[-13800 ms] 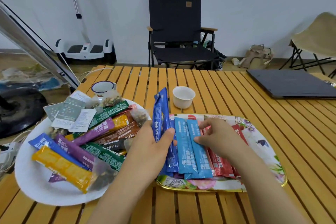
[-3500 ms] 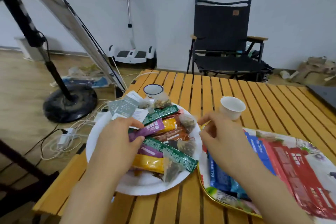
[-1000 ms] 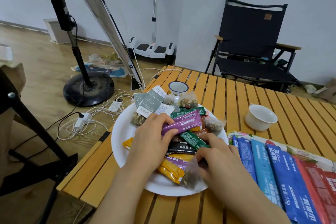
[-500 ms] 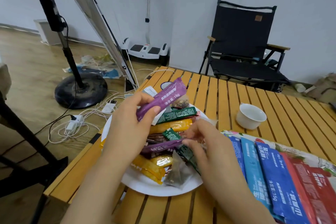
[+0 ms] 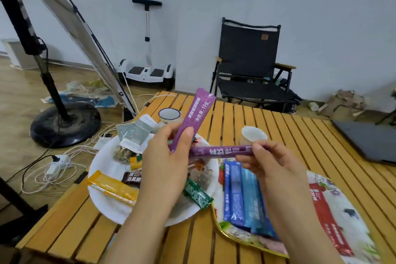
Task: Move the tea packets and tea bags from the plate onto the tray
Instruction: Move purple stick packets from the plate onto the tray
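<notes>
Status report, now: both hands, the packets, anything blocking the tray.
Left hand grips upright purple packet; right hand pinches second purple packet, level. Both above plate. Tray holds blue, red packets; path clear.

Since half a second ago: your right hand [image 5: 271, 162] has lifted a second purple packet [image 5: 222, 151] clear of the plate [image 5: 102, 169], level, its end meeting your left hand [image 5: 165, 163], whose upright purple packet [image 5: 196, 117] rose higher
</notes>
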### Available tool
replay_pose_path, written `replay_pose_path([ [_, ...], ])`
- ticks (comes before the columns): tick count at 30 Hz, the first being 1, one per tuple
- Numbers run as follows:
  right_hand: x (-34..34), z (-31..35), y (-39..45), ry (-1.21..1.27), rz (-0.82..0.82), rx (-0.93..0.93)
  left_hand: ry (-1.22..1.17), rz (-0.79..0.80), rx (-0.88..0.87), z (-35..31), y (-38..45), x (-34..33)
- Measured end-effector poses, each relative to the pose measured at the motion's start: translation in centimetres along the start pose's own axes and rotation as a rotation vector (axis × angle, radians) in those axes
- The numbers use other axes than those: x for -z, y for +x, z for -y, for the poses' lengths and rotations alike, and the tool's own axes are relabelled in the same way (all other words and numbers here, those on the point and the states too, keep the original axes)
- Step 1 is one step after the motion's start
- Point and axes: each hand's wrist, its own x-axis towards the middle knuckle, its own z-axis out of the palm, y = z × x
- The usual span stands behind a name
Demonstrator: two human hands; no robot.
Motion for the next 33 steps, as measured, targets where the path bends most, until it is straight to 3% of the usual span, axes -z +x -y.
replay_pose_path([
  [5,6.7,2.2,-0.8,0.091,-0.242,-0.101,-0.143,0.084,0.156,-1.6,-3.3,-4.9],
  [8,9.5,2.1,-1.5,-0.089,-0.33,-0.184,-0.259,0.19,0.358,-2.2,-5.0,-7.7],
  [13,11.4,0.7,-0.5,-0.492,-0.257,-0.216,-0.34,0.289,0.491,-2.5,-6.2,-9.7],
  [19,12.9,-1.8,0.8,-0.799,0.018,-0.392,-0.306,0.3,0.523,-1.8,-5.9,-10.2],
  [22,13.2,-2.3,1.3,-0.96,0.014,-0.376,-0.274,0.309,0.509,-1.8,-5.7,-10.3],
  [33,13.2,-3.3,2.7,-0.951,-0.056,-0.328,-0.3,0.373,0.501,-1.4,-5.4,-9.6],
])
